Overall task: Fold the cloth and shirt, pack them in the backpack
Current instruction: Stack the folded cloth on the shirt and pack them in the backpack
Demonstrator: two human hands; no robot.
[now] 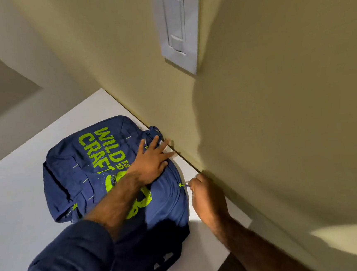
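Note:
A navy blue backpack (79,172) with bright green lettering lies flat on a white table (17,203), its top end near the wall. My left hand (151,159) presses flat on the upper part of the backpack with fingers spread. My right hand (206,195) is at the backpack's right edge and pinches a green-tipped zipper pull (183,185). No cloth or shirt is visible outside the backpack.
A beige wall (278,105) runs along the table's right edge, very close to my right hand. A white light switch (175,27) is mounted on it above. The table's near right corner ends by my right forearm.

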